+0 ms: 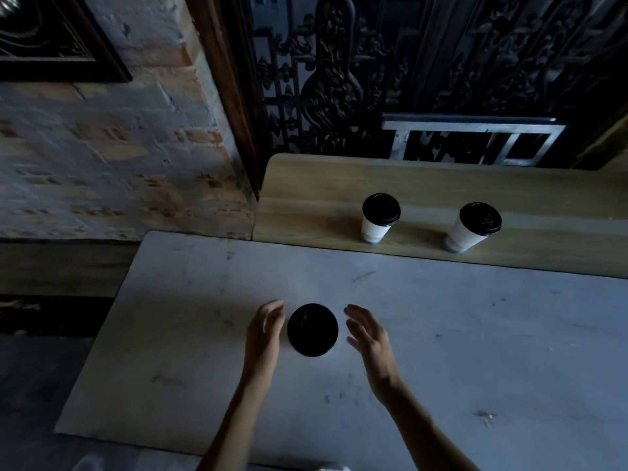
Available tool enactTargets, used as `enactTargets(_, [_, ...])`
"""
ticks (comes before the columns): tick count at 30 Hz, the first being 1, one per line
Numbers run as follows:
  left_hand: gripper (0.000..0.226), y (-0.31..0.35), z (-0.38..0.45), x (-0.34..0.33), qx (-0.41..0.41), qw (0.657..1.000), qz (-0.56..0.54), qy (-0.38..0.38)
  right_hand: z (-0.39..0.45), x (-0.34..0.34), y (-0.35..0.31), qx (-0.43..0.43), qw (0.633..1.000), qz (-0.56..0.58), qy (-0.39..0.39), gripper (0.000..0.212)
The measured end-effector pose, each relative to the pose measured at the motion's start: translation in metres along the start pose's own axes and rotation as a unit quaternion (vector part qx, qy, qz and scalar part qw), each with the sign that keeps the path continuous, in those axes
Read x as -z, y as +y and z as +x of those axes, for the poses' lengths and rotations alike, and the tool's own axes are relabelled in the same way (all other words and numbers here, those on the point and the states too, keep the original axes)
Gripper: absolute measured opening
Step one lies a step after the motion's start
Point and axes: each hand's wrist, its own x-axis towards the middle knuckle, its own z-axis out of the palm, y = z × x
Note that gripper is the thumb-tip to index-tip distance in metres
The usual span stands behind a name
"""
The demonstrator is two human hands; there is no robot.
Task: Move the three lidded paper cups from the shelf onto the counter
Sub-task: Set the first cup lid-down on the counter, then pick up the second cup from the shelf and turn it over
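Note:
One paper cup with a black lid [312, 329] stands upright on the pale marble counter [441, 334], seen from straight above so only its lid shows. My left hand [265, 329] is just left of it and my right hand [365, 334] just right of it, both with fingers apart and a small gap to the lid. Two more white cups stand on the wooden shelf [424, 185] behind the counter: the left shelf cup [378, 217] and the right shelf cup [472, 227].
A whitewashed brick wall [112, 158] rises at the left beyond the counter's edge. Dark ornate metalwork [339, 79] and a metal frame [475, 141] stand behind the shelf. The counter's left edge drops to a dark floor.

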Motion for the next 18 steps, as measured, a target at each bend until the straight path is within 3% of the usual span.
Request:
enactTargets(5, [0.034, 0.039, 0.03, -0.023, -0.04, 0.999, 0.01, -0.004, 0.022, 0.033, -0.019, 0.046, 0.997, -0.038, 0.045, 0.094])
enactTargets(10, [0.034, 0.083, 0.064, -0.076, -0.076, 0.996, 0.0, -0.049, 0.065, 0.065, -0.047, 0.063, 0.994, 0.0, 0.087, 0.08])
enactTargets(13, [0.048, 0.098, 0.086, -0.111, -0.085, 0.993, 0.005, -0.077, 0.096, 0.08, -0.06, 0.066, 0.992, 0.026, 0.108, 0.068])
enactTargets(18, [0.065, 0.113, 0.127, -0.166, -0.113, 0.985, 0.09, -0.099, 0.148, 0.1, -0.061, 0.036, 0.992, 0.029, 0.119, 0.073])
